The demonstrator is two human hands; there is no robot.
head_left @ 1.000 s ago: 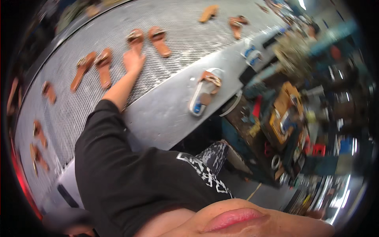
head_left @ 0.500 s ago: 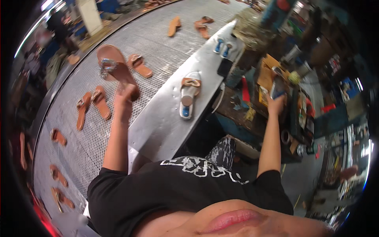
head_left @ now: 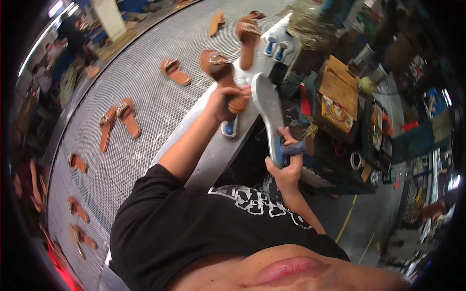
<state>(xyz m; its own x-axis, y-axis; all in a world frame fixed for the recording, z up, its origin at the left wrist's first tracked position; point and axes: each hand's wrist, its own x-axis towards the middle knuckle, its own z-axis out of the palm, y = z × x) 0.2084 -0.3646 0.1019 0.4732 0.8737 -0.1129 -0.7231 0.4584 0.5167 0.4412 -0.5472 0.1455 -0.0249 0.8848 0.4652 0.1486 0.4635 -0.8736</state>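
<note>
The sandal (head_left: pixel 219 68) swung rightward, clasped by left grip (head_left: pixel 222 103); right grip (head_left: pixel 287 169) clutches sole-shaped form (head_left: pixel 267 104).

Mesh surface (head_left: pixel 150 92): open lane between lone sandal (head_left: pixel 179 76) and paired sandals (head_left: pixel 127 119). Over metal ledge (head_left: pixel 206 166): passage narrow, held sandal (head_left: pixel 213 60) in left hand (head_left: pixel 224 103) just beside sole form (head_left: pixel 270 104) in right hand (head_left: pixel 287 170). Further right, box (head_left: pixel 338 87) obstructs; dark gap below sole form, depth unclear
</note>
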